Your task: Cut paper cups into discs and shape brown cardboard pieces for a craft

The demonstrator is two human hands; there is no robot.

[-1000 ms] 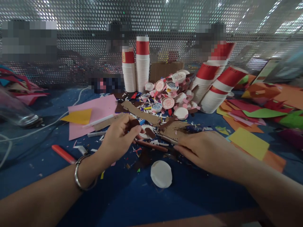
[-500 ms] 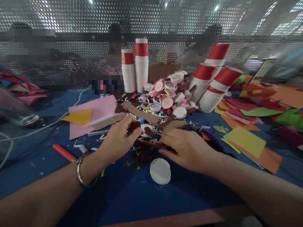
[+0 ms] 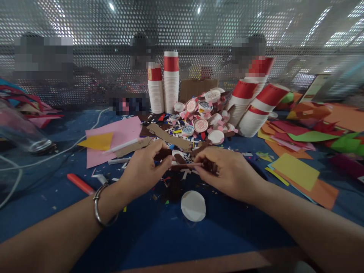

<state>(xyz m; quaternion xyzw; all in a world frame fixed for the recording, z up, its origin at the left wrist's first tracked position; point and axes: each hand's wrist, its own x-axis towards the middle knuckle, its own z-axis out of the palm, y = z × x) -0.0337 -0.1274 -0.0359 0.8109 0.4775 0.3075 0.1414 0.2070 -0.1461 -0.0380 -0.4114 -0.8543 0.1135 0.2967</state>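
Both my hands are over the middle of the table, thumbs turned toward each other. A thin dark brown paper strip [image 3: 186,165] stretches between them. My left hand [image 3: 145,165] is closed in a pinch on its left end, with more dark paper showing inside the curled fingers. The right end is pinched between thumb and fingers of my right hand [image 3: 227,168]. Just in front lies a round white paper disc [image 3: 193,206], flat on the blue table. Behind the strip, another white round piece is partly hidden by the hands and scraps.
Stacked paper cups [image 3: 171,87] stand at the back, with more leaning cups [image 3: 251,117] to the right. A heap of small decorated discs [image 3: 200,125] lies between. Pink paper [image 3: 113,140] and a red-handled tool [image 3: 80,184] are left; yellow paper [image 3: 295,170] is right.
My right hand has come up a little, raising its end of the brown strip, which now runs nearly level between my hands. My left hand has hardly moved. The white disc stays put.
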